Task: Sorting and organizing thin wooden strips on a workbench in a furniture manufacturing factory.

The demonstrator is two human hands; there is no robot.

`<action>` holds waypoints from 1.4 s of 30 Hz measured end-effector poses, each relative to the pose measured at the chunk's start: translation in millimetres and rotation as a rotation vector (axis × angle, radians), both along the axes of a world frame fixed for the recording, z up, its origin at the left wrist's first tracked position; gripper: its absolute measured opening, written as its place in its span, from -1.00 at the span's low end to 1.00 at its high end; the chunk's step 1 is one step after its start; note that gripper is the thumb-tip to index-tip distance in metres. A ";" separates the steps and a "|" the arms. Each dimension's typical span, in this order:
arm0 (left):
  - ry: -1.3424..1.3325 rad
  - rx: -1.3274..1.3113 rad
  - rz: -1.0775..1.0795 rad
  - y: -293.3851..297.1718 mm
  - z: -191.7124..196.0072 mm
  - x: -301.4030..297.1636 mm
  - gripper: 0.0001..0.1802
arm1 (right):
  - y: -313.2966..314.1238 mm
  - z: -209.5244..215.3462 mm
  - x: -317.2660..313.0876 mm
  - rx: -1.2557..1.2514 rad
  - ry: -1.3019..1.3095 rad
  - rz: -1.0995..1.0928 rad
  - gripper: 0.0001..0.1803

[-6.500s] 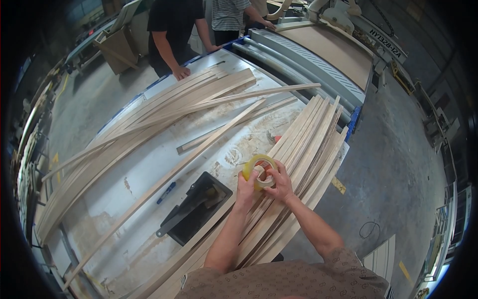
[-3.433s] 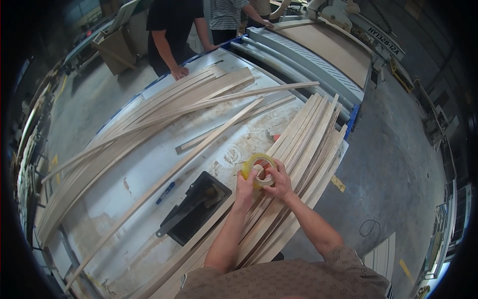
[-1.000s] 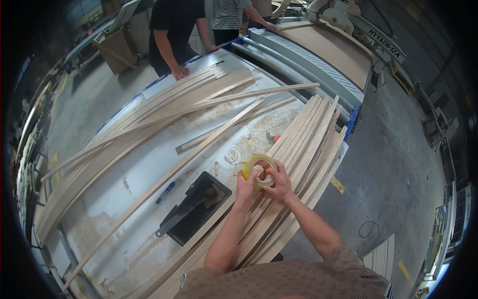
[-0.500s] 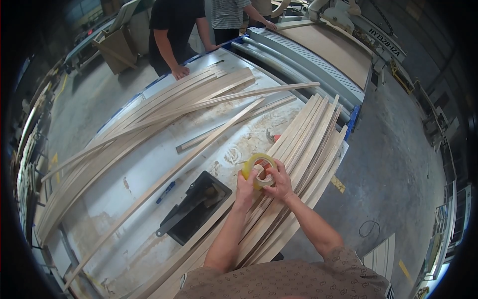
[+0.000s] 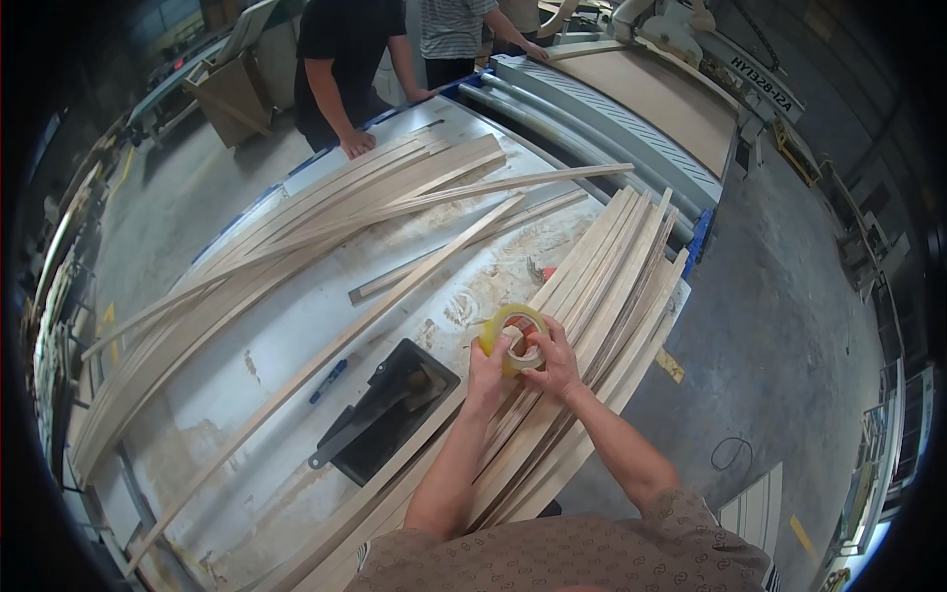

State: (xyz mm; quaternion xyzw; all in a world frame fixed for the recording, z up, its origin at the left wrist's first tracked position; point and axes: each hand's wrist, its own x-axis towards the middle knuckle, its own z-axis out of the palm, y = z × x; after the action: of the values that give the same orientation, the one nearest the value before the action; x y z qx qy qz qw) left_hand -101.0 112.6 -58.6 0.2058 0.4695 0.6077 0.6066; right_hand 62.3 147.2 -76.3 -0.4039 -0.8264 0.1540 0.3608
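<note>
A roll of yellowish clear tape (image 5: 534,318) is held between both hands, above a long bundle of wood strips (image 5: 607,232). My left hand (image 5: 484,367) grips its near left side, fingers closed round it. My right hand (image 5: 556,363) is closed on the roll's right side, thumb near the inner edge. Just left of my hands, on the table (image 5: 296,405), sits a black plastic tray (image 5: 357,449) with a dark handled tool in it. Something small and red (image 5: 549,273) lies beside the strips, partly hidden by them.
More wood strips (image 5: 286,247) lie curving in view across the table's left side, one long strip (image 5: 335,345) crossing the middle. A blue pen (image 5: 328,381) is near the tray. Metal rollers (image 5: 552,123) of a machine border the far edge. Co-workers stand there, one in black (image 5: 345,59).
</note>
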 end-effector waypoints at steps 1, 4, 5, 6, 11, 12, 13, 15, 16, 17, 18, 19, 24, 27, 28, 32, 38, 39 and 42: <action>-0.006 -0.001 0.005 -0.1 2.1 0.0 -0.47 | -0.1 0.3 -0.1 -0.005 0.002 -0.001 -0.27; 0.003 -0.013 0.011 -1.8 7.4 -0.3 -0.46 | -0.5 1.0 -0.4 -0.009 0.005 -0.001 -0.27; 0.004 -0.013 0.011 -1.6 7.0 -0.4 -0.46 | -0.4 1.3 -0.6 -0.009 0.006 -0.001 -0.27; 0.009 -0.014 0.010 -1.4 6.8 -0.6 -0.46 | -0.2 1.6 -0.7 -0.008 0.006 0.000 -0.27; 0.027 -0.012 0.007 -1.4 5.9 -0.6 -0.47 | -0.6 2.2 -1.0 -0.004 0.007 -0.003 -0.29; 0.026 -0.014 0.009 -1.4 5.7 -0.5 -0.47 | -0.8 2.2 -0.8 -0.004 0.006 -0.003 -0.29; 0.026 -0.016 0.012 -1.3 5.7 -0.5 -0.47 | -0.9 2.4 -0.9 -0.003 0.003 -0.004 -0.29; 0.022 -0.016 0.010 -1.2 5.4 -0.7 -0.47 | -0.8 2.6 -1.3 -0.003 -0.001 -0.005 -0.29; 0.018 -0.015 0.007 -1.0 4.8 -0.7 -0.47 | -0.5 2.0 -1.3 -0.010 0.006 -0.004 -0.29; 0.018 -0.015 0.007 -0.9 4.2 -0.7 -0.47 | -0.4 1.4 -1.2 -0.017 0.012 -0.004 -0.29; 0.016 -0.015 0.005 -0.9 3.5 -0.7 -0.47 | -0.5 0.8 -0.8 -0.018 0.012 -0.004 -0.29; 0.014 -0.013 0.004 -0.9 3.7 -0.8 -0.47 | -0.7 1.3 -0.7 -0.014 0.005 -0.003 -0.29; 0.012 -0.002 0.001 -0.8 5.2 -0.8 -0.47 | -1.0 3.0 -0.8 -0.024 0.009 -0.002 -0.29; 0.005 0.004 0.003 -0.2 2.6 -1.0 -0.46 | -0.7 3.8 -1.4 -0.017 0.004 0.000 -0.29; -0.006 0.011 0.002 0.0 2.5 -0.6 -0.46 | -0.5 3.2 -1.1 -0.016 0.004 0.001 -0.28; -0.007 0.005 -0.001 -0.3 0.0 -0.5 -0.46 | -1.3 3.4 -0.9 -0.008 -0.008 -0.006 -0.27; 0.011 -0.008 -0.009 0.6 -2.4 -0.6 -0.46 | -0.9 2.5 -0.6 -0.020 -0.003 -0.008 -0.27; 0.011 0.003 -0.007 0.3 -2.1 -0.5 -0.46 | -1.0 1.9 -0.5 -0.021 -0.004 -0.009 -0.27; 0.010 0.011 -0.006 1.2 -5.3 -1.5 -0.46 | 0.0 0.0 -0.5 -0.013 0.002 0.002 -0.27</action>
State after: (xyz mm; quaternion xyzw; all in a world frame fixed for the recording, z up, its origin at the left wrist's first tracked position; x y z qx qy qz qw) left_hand -102.5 113.8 -63.8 0.2138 0.4684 0.6074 0.6050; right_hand 61.7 147.2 -76.2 -0.4055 -0.8252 0.1603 0.3589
